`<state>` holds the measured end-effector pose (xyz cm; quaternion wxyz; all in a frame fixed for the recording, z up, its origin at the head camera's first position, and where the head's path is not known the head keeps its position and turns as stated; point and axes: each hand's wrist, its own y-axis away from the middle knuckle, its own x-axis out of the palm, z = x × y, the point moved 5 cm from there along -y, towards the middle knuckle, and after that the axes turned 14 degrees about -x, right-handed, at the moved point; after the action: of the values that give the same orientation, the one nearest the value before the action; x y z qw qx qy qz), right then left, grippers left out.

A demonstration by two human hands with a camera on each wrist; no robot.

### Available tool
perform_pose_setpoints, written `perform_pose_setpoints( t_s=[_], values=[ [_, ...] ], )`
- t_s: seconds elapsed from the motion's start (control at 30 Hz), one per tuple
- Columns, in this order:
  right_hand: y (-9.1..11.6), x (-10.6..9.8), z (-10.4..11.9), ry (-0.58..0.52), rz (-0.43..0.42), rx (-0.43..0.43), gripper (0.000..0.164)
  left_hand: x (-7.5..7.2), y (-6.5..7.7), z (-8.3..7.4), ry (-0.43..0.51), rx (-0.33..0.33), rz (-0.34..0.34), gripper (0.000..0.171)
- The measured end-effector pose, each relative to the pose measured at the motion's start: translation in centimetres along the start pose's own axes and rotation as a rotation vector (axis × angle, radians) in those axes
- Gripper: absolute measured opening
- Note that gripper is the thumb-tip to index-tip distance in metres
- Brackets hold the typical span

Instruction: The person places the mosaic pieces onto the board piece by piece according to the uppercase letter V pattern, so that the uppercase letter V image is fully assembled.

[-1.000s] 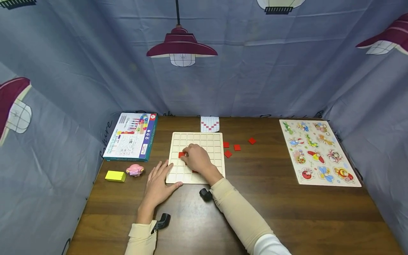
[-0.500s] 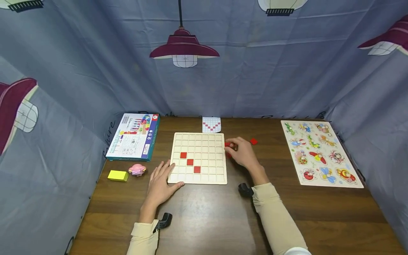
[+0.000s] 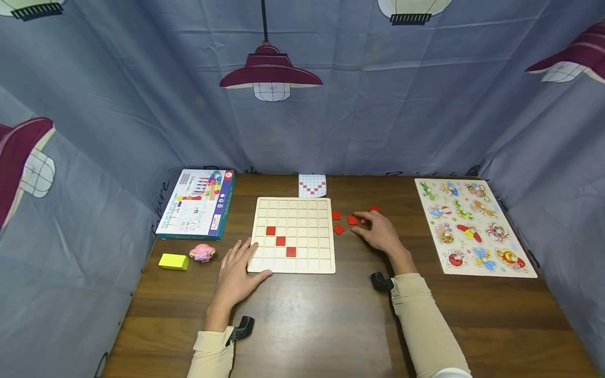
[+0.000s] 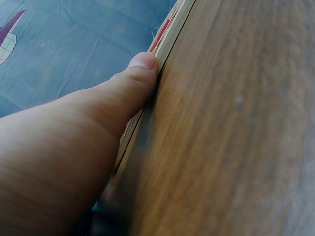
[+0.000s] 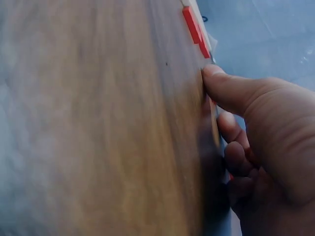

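A pale gridded board (image 3: pixel 312 257) lies on the table with three red square tiles (image 3: pixel 281 241) in a diagonal. My left hand (image 3: pixel 236 275) rests at its lower left corner, fingers spread; in the left wrist view the thumb (image 4: pixel 133 81) touches the board's edge. My right hand (image 3: pixel 380 233) is right of the board beside a loose red tile (image 3: pixel 352 220), thumb and index finger apart near its right side. Other loose tiles lie close: one red tile (image 3: pixel 336 215) by the board edge, another below it (image 3: pixel 338 229), and one partly hidden behind the hand (image 3: pixel 375 209).
A small pattern card (image 3: pixel 312 186) with a red V stands behind the board. To the left are a boxed game (image 3: pixel 196 205), a pink toy (image 3: pixel 202 252) and a yellow block (image 3: pixel 173 261). A picture puzzle board (image 3: pixel 475 228) lies at the right.
My right hand has left the board, uncovering the three tiles in the grid, and has moved right past the nearest loose tiles. The left hand has stayed at the board's corner.
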<state>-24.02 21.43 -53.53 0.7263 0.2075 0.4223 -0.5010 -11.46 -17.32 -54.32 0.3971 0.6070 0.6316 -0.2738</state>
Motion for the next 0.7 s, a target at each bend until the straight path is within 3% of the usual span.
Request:
perform_pose_setpoints(
  t_s=[0.17,0.7],
  values=[
    [0.27,0.07,0.06,0.0,-0.039,0.013,0.04,0.0,0.06,-0.05,0.011,-0.001,-0.003,0.091],
    [0.66,0.57,-0.2,0.092,-0.166,-0.008,0.037,0.28,0.04,0.14,0.012,-0.005,0.007,0.091]
  ],
)
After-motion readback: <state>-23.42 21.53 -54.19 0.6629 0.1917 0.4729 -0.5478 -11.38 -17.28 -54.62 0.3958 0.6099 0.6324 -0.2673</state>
